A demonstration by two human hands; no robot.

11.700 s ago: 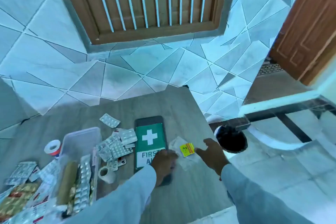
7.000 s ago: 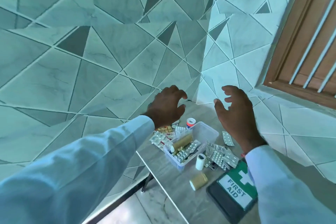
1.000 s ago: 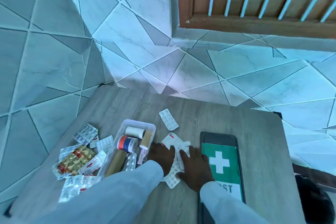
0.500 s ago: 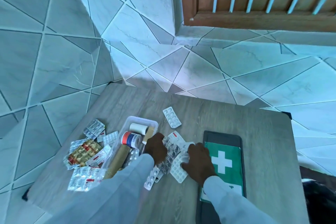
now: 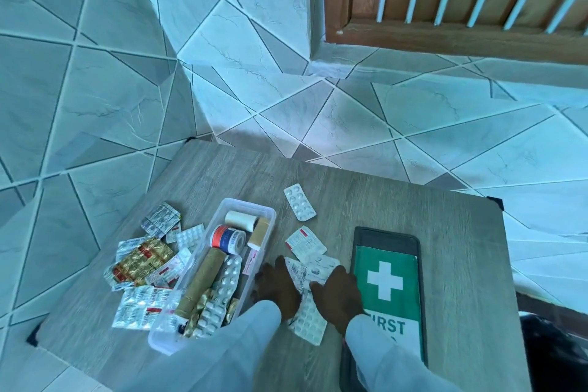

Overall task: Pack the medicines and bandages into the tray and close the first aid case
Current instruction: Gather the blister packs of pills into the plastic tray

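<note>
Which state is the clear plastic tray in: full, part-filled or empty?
Part-filled. The clear plastic tray holds bandage rolls and blister packs, but more blister strips lie outside on the grey wooden table.

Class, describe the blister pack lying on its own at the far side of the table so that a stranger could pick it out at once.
Start at the clear plastic tray on the wooden table. Just beyond its far right corner, toward the tiled wall, lies a white blister pack with two rows of round tablets. Unlike the packs heaped near the hands, it lies alone, touching nothing.
</note>
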